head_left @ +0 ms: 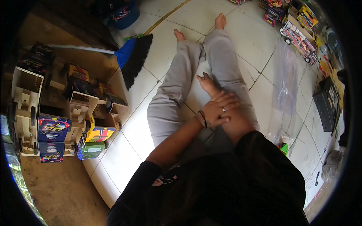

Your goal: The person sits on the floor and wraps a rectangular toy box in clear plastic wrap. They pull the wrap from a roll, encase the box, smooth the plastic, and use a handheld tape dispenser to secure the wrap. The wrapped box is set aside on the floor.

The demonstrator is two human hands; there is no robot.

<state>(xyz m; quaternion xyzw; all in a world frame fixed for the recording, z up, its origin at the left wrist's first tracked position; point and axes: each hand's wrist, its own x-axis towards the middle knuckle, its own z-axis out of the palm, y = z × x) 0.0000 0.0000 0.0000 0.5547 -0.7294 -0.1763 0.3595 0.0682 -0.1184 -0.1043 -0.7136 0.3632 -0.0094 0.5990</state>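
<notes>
My left hand (pixel 221 108), with a ring and a dark wristband, lies across my right forearm with its fingers spread. Beyond it, between my grey-trousered legs, my right hand (pixel 206 83) is held out over the tiles. A couple of its fingers point outward, and I see nothing in it. Both hands are away from the goods around me. To the left, several wooden toy trucks (pixel 54 126) with printed panels and black wheels stand on end. Clear plastic sleeves (pixel 285 90) lie on the floor to the right of my legs.
A broom (pixel 135 60) with a blue head and black bristles lies at the upper left, near a blue tub (pixel 126 17). At the upper right stands another toy truck (pixel 299 40) among several more. Further down are a dark box (pixel 327 105) and small scissors (pixel 317 178).
</notes>
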